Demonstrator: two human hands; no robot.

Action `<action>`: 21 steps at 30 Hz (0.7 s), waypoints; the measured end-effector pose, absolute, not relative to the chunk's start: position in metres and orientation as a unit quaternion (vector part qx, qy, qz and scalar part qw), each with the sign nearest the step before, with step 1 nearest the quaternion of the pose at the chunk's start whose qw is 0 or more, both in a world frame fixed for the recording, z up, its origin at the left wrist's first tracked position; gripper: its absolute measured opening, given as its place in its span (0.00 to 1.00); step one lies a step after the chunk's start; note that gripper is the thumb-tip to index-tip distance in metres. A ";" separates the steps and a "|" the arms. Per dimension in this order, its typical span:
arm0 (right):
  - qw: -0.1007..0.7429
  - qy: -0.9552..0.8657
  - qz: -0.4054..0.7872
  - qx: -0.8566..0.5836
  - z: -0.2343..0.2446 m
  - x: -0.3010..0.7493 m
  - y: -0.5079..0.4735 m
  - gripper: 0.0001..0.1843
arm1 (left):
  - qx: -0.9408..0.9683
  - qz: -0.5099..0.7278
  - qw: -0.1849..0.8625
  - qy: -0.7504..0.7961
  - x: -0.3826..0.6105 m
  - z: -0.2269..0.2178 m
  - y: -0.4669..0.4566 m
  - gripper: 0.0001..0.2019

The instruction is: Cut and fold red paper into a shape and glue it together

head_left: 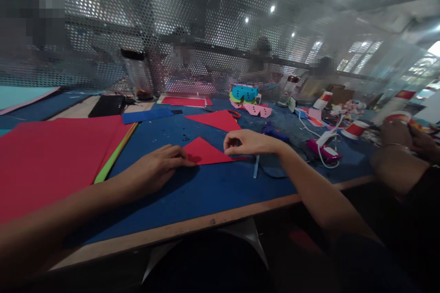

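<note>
A red sheet of paper [206, 152], folded into a triangle, lies flat on the blue tabletop in front of me. At its left corner the fingers of my left hand [161, 165] are closed together and pressing on the paper. My right hand [250, 142] is curled, thumb and fingertips drawn together at the sloping right edge of the triangle. A thin red point of paper shows below that hand. Just behind lies another red paper piece [220, 120], with orange-handled scissors [234, 113] partly under it.
Large red sheets [62, 155] cover the left side. A dark blue glue gun [275, 132], a glue stick [256, 167] and a magenta device with white cable [323, 151] lie right. Cut-paper masks [244, 94] and a bottle [137, 75] stand behind. Another person's hands [397, 135] are far right.
</note>
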State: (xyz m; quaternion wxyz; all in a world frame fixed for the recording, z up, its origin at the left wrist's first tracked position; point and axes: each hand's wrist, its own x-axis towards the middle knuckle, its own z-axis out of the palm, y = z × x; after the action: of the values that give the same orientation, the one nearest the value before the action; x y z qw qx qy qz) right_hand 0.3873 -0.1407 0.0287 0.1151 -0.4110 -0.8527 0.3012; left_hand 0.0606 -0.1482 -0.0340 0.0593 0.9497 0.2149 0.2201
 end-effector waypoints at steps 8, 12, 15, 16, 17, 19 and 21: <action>0.213 -0.886 0.183 -0.369 -0.015 0.329 -0.151 0.03 | 0.947 0.233 0.034 0.217 0.062 -0.036 -0.149 0.21; 0.210 -0.876 0.185 -0.392 -0.022 0.323 -0.149 0.02 | 0.948 0.232 0.033 0.218 0.062 -0.034 -0.150 0.20; 0.210 -0.875 0.174 -0.400 -0.022 0.321 -0.149 0.02 | 0.949 0.223 0.028 0.221 0.062 -0.034 -0.151 0.21; 0.209 -0.876 0.170 -0.401 -0.022 0.321 -0.149 0.02 | 0.949 0.221 0.026 0.223 0.063 -0.034 -0.151 0.21; 0.206 -0.876 0.169 -0.401 -0.021 0.321 -0.150 0.02 | 0.950 0.218 0.022 0.224 0.063 -0.035 -0.151 0.21; 0.195 -0.876 0.176 -0.404 -0.017 0.321 -0.151 0.02 | 0.950 0.215 0.014 0.225 0.063 -0.036 -0.150 0.22; 0.178 -0.874 0.186 -0.411 -0.013 0.322 -0.152 0.02 | 0.951 0.210 0.008 0.225 0.063 -0.037 -0.149 0.23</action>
State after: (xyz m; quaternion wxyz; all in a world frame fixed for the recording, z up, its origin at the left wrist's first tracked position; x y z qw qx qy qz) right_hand 0.3223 -0.1518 -0.0127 0.1778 -0.4114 -0.8743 0.1864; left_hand 0.0626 -0.1488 -0.0372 0.0085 0.9513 0.2255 0.2102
